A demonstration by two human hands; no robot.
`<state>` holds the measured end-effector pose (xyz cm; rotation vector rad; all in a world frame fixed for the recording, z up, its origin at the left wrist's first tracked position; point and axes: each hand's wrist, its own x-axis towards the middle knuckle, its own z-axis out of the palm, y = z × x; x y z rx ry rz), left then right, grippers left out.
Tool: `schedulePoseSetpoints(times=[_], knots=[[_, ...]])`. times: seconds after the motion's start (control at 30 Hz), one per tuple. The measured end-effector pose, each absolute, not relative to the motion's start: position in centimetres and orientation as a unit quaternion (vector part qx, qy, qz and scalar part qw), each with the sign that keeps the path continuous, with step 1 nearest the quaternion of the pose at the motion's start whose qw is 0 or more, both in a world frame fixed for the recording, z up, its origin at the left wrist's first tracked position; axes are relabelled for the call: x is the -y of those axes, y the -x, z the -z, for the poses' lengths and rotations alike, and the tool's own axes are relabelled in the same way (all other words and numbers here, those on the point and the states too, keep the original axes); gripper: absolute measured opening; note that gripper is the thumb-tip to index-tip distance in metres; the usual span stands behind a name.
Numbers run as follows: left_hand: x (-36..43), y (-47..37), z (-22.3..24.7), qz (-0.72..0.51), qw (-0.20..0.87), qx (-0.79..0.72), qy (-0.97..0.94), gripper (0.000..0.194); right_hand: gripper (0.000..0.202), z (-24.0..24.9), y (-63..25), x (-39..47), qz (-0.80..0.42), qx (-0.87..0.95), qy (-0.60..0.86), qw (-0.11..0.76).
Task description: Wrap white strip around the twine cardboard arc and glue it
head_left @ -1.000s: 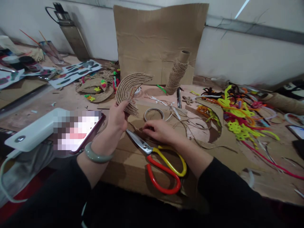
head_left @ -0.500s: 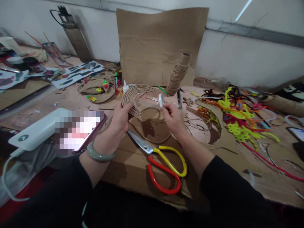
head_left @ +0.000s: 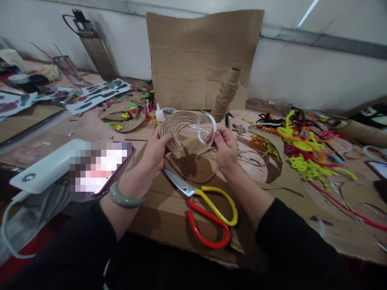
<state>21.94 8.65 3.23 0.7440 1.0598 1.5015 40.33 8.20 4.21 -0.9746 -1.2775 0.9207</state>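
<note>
My left hand pinches the left part of a curved, arch-shaped piece faced with rows of brown twine. Its thumb lies over the front of the ridged rows. In my right hand is a narrow roll of white tape, gripped at its lower right edge with the ring facing me. The roll is close to the arch's right end. Below both hands, scissors with one yellow and one red handle rest on cardboard, blades slightly apart. A rounded cardboard piece lies under the hands, partly in shadow.
A twine-wound tube stands before an upright cardboard sheet. A small glue bottle is behind the arch. Fuzzy craft stems pile up on the right. A phone and a white device lie left, a bottle behind.
My right hand has turned the tape roll from nearly edge-on to ring-face toward me and shifted slightly right. My left hand and the twine arch have moved only a little.
</note>
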Motion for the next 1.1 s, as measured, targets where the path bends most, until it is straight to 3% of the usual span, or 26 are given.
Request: schedulePoseSetpoints(times=[0.43,0.73,1.1], knots=[[-8.22,-22.12,-3.69,-0.599,0.552,-0.457,-0.357,0.034,0.032,-4.88,-40.20,-8.40,-0.514,0.455,0.382,0.619],[-8.19,-22.35,-3.66,-0.552,0.562,-0.473,-0.394,0.031,0.024,-4.82,-40.22,-8.21,-0.530,0.453,0.362,0.618],[-8.07,-22.48,-3.74,-0.498,0.473,-0.543,-0.482,0.039,0.025,-4.86,-40.37,-8.55,-0.591,0.407,0.296,0.630]])
